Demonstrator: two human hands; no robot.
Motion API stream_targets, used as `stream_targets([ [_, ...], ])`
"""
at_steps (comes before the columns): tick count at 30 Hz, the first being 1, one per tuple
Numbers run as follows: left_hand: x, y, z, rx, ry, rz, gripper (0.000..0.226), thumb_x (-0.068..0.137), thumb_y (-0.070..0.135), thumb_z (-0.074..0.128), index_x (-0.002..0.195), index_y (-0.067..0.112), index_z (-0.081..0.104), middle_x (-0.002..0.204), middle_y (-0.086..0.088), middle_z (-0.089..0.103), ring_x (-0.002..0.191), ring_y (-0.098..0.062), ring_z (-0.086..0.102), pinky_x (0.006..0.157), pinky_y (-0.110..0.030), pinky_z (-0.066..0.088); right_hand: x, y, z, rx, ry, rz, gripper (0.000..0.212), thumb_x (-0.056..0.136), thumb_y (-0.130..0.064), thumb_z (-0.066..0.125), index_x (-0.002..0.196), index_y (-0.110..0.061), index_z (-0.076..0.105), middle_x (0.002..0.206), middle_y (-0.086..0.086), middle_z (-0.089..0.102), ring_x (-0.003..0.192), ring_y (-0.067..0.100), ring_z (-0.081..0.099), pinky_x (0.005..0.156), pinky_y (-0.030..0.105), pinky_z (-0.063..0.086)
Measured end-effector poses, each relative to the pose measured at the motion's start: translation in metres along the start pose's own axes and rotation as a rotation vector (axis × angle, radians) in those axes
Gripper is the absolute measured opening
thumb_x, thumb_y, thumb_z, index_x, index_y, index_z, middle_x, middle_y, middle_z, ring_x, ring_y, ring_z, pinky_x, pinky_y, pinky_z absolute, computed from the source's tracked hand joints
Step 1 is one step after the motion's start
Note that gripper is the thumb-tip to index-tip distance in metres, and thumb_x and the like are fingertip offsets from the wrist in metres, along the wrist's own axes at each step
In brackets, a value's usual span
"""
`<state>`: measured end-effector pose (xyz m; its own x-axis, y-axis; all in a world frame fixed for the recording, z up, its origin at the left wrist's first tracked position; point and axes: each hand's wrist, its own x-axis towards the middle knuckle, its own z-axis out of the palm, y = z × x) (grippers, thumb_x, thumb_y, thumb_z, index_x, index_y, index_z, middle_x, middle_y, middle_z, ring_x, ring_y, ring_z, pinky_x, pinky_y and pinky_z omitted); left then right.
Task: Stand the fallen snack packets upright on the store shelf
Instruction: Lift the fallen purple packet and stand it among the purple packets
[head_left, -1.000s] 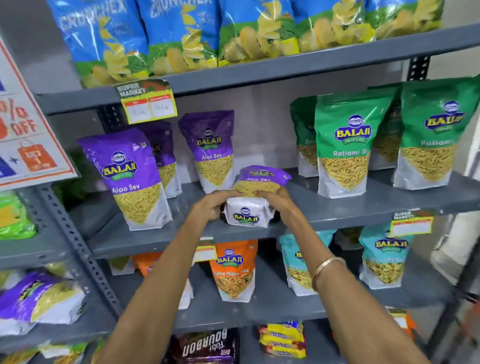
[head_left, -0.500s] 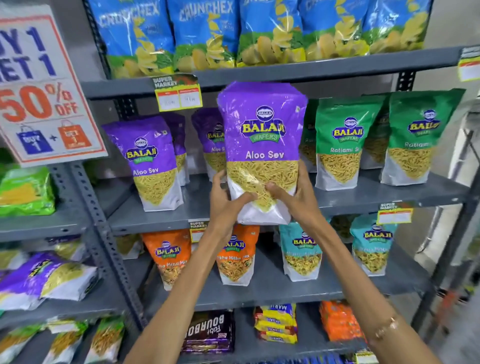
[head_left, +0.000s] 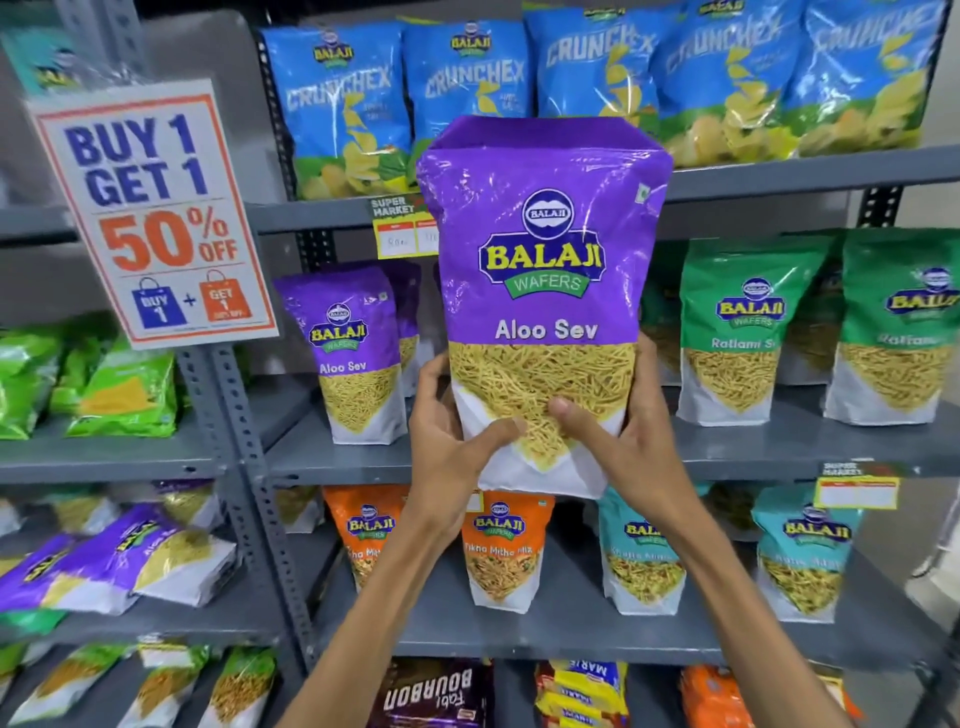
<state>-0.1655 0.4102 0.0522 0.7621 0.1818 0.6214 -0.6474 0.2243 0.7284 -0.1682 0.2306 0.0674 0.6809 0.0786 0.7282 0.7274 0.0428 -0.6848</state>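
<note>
I hold a purple Aloo Sev packet (head_left: 543, 291) upright in front of the middle shelf (head_left: 779, 449), its base lifted off the shelf board. My left hand (head_left: 449, 441) grips its lower left edge, thumb across the front. My right hand (head_left: 613, 431) grips the lower right edge, thumb on the front. Another purple Aloo Sev packet (head_left: 353, 353) stands upright on the shelf to the left, with more purple packets partly hidden behind it. Green Ratlami Sev packets (head_left: 743, 332) stand on the right.
Blue Crunchex bags (head_left: 343, 104) line the top shelf. Orange packets (head_left: 498, 551) and teal packets (head_left: 805, 556) stand on the shelf below. A "Buy 1 Get 1" sign (head_left: 156, 213) hangs on the upright at left. Purple packets (head_left: 119, 561) lie flat on the left rack.
The purple packet, lying bent on the middle shelf a second ago, has been lifted upright in both hands and now appears larger and closer to me.
</note>
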Motion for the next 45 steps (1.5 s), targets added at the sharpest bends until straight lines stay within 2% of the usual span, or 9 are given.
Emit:
stream_targets([
  [5,0.003,-0.033,-0.026,0.107,0.001,-0.035,0.078,0.070,-0.025,0.075,0.131,0.015,0.048,0.118,0.009,0.074,0.115,-0.014,0.069,0.094,-0.032,0.058,0.003,0.041,0.004,-0.025,-0.094,0.105,0.067,0.089,-0.004,0.074,0.142,-0.023,0.036,0.118,-0.029,0.065,0.114,-0.005,0.065,0.087,0.013,0.053],
  [12,0.049,-0.116,-0.077,0.224,-0.007,-0.162,0.079,0.066,-0.024,0.079,0.129,0.010,0.046,0.118,0.000,0.076,0.112,-0.016,0.071,0.091,-0.029,0.058,0.036,0.148,0.039,-0.068,-0.032,0.229,0.067,0.082,0.015,0.072,0.135,-0.016,0.045,0.128,0.018,0.065,0.108,0.016,0.068,0.094,0.045,0.058],
  [16,0.093,-0.142,-0.097,0.286,-0.032,-0.203,0.078,0.074,-0.014,0.081,0.137,0.010,0.042,0.136,-0.019,0.065,0.123,-0.024,0.064,0.099,-0.033,0.056,0.070,0.189,0.055,-0.061,0.007,0.231,0.063,0.082,0.005,0.076,0.128,-0.030,0.050,0.124,0.010,0.065,0.111,0.018,0.066,0.097,0.044,0.055],
  [19,0.115,-0.160,-0.107,0.345,-0.044,-0.229,0.079,0.079,-0.010,0.079,0.143,0.011,0.038,0.137,-0.013,0.064,0.119,-0.010,0.066,0.097,-0.025,0.055,0.089,0.210,0.065,-0.074,0.007,0.206,0.063,0.081,-0.008,0.077,0.132,-0.030,0.047,0.128,0.010,0.064,0.115,0.014,0.066,0.096,0.032,0.056],
  [23,0.133,-0.181,-0.112,0.354,-0.047,-0.252,0.075,0.082,-0.003,0.080,0.138,0.028,0.043,0.134,0.003,0.066,0.121,-0.004,0.065,0.098,-0.023,0.054,0.109,0.233,0.068,-0.076,-0.004,0.261,0.061,0.085,0.003,0.076,0.131,-0.019,0.042,0.119,-0.004,0.063,0.100,-0.012,0.065,0.084,0.015,0.053],
  [29,0.141,-0.193,-0.121,0.352,-0.119,-0.315,0.061,0.086,0.013,0.080,0.135,0.031,0.051,0.138,0.003,0.066,0.131,-0.016,0.061,0.107,-0.035,0.052,0.109,0.250,0.059,-0.054,-0.101,0.456,0.068,0.090,-0.021,0.076,0.144,-0.013,0.035,0.134,0.000,0.060,0.116,0.008,0.063,0.083,0.012,0.054],
  [32,0.140,-0.196,-0.130,0.436,-0.201,-0.358,0.085,0.069,0.023,0.093,0.142,0.028,0.048,0.141,0.008,0.064,0.133,-0.012,0.059,0.111,-0.037,0.050,0.104,0.253,0.046,-0.138,-0.240,0.497,0.086,0.079,-0.021,0.087,0.146,-0.017,0.034,0.137,-0.005,0.056,0.121,0.005,0.057,0.094,0.013,0.048],
  [36,0.143,-0.197,-0.146,0.534,-0.336,-0.421,0.106,0.053,0.019,0.099,0.142,0.036,0.045,0.145,0.009,0.061,0.137,-0.014,0.056,0.113,-0.050,0.047,0.102,0.256,0.043,-0.191,-0.273,0.476,0.092,0.073,0.000,0.087,0.146,-0.013,0.033,0.133,-0.002,0.053,0.118,0.009,0.055,0.082,-0.002,0.045],
  [45,0.135,-0.186,-0.139,0.524,-0.364,-0.412,0.095,0.057,0.007,0.095,0.133,0.035,0.046,0.146,-0.002,0.059,0.137,-0.019,0.055,0.115,-0.051,0.045,0.095,0.253,0.043,-0.228,-0.278,0.462,0.084,0.076,0.001,0.083,0.142,-0.015,0.034,0.137,0.003,0.055,0.127,0.019,0.054,0.100,0.025,0.046],
])
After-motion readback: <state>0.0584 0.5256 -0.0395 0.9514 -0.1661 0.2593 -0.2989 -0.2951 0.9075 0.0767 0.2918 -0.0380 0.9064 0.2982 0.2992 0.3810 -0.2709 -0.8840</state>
